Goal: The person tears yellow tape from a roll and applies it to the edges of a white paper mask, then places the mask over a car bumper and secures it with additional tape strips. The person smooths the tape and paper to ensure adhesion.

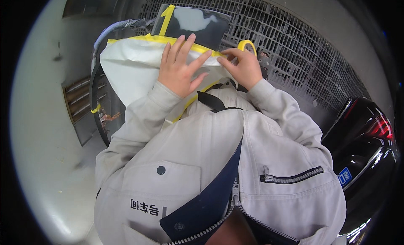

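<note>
A white masking sheet [122, 68] hangs below a dark glossy panel [206, 39], joined along its upper edge by a yellow masking tape strip [139, 39]. My left hand [177, 68] lies over the tape and sheet, fingers spread, the fingertips reaching onto the panel. At the strip's right end, my right hand [245, 67] pinches the tape between thumb and forefinger. Just behind its knuckles shows a yellow tape roll [247, 42]; how the fingers meet it is hidden. The panel bears a pale grey patch [189, 19] and a slanted yellow tape piece [166, 21].
Metal floor grating [286, 38] stretches behind the panel. A dark hose [96, 80] curves down at the left, near a slatted opening [82, 97]. On the right stands a shiny black car [362, 139] with a red lamp.
</note>
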The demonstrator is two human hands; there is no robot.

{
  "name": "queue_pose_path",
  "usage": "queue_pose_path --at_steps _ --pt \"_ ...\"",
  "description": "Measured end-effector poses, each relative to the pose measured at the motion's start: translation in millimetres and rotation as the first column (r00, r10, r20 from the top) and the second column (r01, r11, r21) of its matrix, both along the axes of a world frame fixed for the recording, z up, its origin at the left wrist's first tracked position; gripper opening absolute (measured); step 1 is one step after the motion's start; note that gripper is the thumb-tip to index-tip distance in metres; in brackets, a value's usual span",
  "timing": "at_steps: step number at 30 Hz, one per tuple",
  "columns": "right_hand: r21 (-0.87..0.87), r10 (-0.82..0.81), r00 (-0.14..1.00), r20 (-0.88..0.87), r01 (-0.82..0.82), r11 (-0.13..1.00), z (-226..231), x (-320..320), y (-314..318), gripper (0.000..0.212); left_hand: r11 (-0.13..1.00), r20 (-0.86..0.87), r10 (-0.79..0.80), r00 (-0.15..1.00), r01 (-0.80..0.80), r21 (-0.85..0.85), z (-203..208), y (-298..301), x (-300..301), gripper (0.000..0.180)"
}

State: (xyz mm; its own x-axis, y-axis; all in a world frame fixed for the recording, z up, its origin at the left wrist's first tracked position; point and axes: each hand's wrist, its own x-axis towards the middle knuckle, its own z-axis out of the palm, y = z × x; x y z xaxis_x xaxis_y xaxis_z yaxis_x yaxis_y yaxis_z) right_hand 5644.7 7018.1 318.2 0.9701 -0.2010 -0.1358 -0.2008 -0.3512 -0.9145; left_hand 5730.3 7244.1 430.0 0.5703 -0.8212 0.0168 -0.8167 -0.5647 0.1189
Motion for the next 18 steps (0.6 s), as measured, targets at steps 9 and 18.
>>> queue_pose_path --at_steps 9,18 --pt "0.331 0.039 0.990 -0.132 0.007 0.944 -49.4 42.4 38.5 0.033 0.999 0.045 -0.007 0.999 0.005 0.050 -19.5 6.0 -3.4 0.076" --pt "0.852 -0.173 0.972 -0.159 0.224 0.474 -61.6 58.9 82.2 0.032 1.000 0.056 0.003 0.998 -0.001 -0.028 -27.6 11.7 -2.3 0.074"
